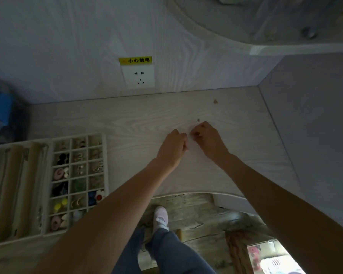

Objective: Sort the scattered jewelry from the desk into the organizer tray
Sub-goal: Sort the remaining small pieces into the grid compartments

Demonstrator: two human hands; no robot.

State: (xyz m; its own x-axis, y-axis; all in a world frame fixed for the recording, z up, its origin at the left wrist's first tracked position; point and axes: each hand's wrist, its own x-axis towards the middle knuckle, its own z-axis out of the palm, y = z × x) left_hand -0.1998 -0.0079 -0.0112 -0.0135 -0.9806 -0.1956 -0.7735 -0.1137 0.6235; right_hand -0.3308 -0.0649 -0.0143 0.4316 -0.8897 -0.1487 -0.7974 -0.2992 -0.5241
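Two small jewelry bits are lying loose on the counter: stud just beyond the right hand, bigger piece farther back near the wall. Both hands are working mid-counter, fingertips nearly meeting. Left hand is curling inward, right hand is curling down as if pinching something tiny between them; too small and blurred to tell what, or whether anything is actually held. Tray is sitting at the left edge, well apart from the hands: one tray, gridded compartments mostly already holding items, long ring rolls on its left half. Step looks like pickup or pairing of a small piece. Next move is calling for a carry left to a matching cell, then the two stragglers. Outlet on the wall behind.
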